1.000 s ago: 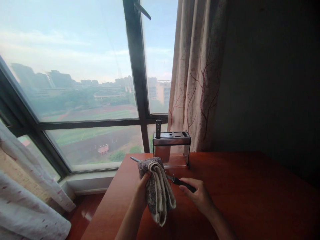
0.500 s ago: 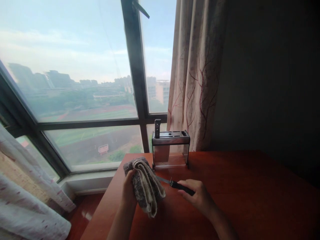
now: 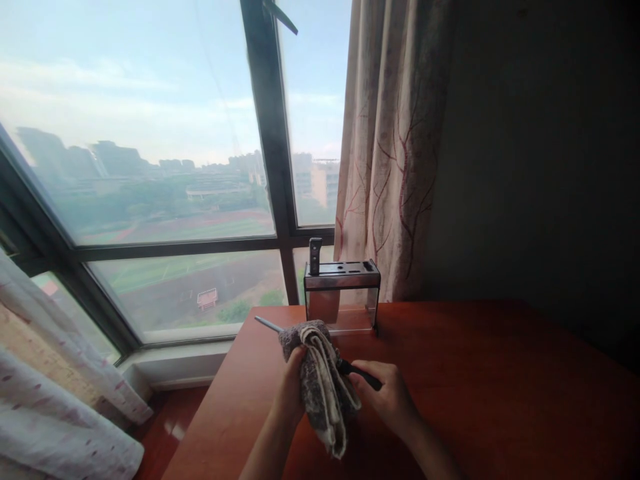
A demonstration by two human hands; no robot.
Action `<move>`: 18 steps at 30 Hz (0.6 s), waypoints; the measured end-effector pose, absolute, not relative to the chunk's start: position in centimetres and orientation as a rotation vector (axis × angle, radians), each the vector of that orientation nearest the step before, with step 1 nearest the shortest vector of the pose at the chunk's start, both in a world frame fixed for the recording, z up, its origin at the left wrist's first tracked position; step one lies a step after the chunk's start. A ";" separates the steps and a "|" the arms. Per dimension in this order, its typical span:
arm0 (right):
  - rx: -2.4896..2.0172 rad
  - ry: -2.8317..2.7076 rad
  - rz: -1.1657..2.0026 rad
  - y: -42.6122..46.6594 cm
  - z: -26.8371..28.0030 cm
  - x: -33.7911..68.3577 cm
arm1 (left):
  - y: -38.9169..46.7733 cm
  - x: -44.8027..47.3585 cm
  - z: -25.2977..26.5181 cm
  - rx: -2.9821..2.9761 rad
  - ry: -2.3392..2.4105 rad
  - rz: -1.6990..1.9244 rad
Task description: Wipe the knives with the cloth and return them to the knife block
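My left hand (image 3: pixel 293 383) is closed round a folded grey-brown towel (image 3: pixel 320 373), held above the table. Through the towel runs a honing steel (image 3: pixel 267 324), its thin grey rod sticking out at the far left side and its middle hidden by the cloth. My right hand (image 3: pixel 383 390) grips the steel's black handle at the towel's right side. Just behind the towel stands a knife block (image 3: pixel 345 281) with a clear lower body and a slotted top. One dark handle (image 3: pixel 315 257) rises from its left slot.
Beneath my hands is a reddish-brown wooden table (image 3: pixel 475 380). Beyond its far and left edges are a large window (image 3: pixel 165 250) and a patterned curtain (image 3: pixel 387 147). Another pale curtain (image 3: pixel 65 407) hangs at the lower left.
The towel and my left hand have moved right along the rod, up to the handle. The rod's tip now shows beyond the towel's left side. My right hand has shifted slightly left.
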State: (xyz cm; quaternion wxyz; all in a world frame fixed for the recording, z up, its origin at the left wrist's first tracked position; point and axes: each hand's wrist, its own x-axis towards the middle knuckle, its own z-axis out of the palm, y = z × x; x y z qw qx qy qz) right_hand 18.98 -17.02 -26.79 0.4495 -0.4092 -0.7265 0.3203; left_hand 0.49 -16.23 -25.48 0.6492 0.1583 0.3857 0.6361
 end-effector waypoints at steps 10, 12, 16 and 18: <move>-1.023 -1.980 0.252 -17.2 -27.1 19.2 | -16.0 1.2 -26.1 0.609 0.920 1.520; -0.985 -2.036 0.189 -17.3 -26.7 19.2 | -16.1 0.8 -25.6 0.603 0.899 1.556; -0.921 -2.051 0.184 -17.6 -26.1 19.1 | -16.2 0.5 -25.1 0.565 0.884 1.568; -0.920 -2.028 0.223 -17.8 -26.1 19.1 | -16.4 0.6 -25.1 0.543 0.863 1.548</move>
